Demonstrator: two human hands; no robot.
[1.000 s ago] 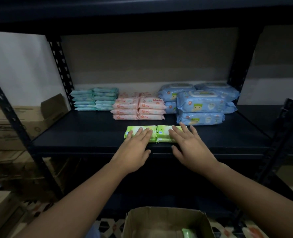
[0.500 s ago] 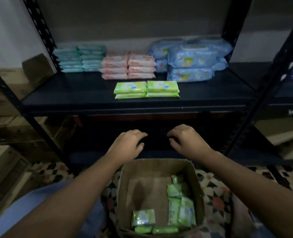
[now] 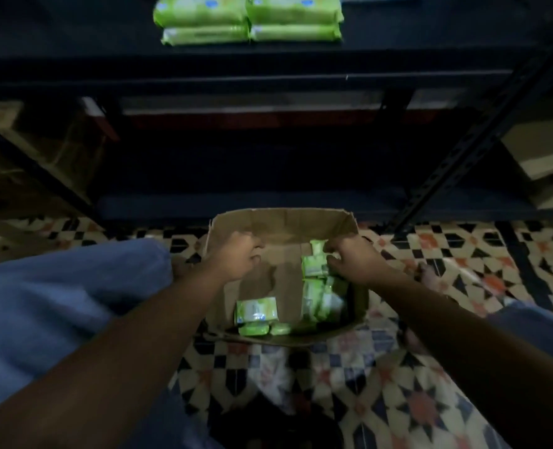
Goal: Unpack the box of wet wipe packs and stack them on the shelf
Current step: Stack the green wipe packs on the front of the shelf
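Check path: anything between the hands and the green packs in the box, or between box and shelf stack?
Nothing visible. The cardboard box is open-topped; right hand already touches the green packs by its right wall, left hand hovers inside. Open space up to the shelf stack.

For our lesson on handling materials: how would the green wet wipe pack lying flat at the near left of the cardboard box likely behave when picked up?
The green wet wipe pack has glossy film wrapping, so it may be a little slippery. It looks soft, so it probably flexes rather than stays stiff. Being flat, it is unlikely to roll in the cardboard box.
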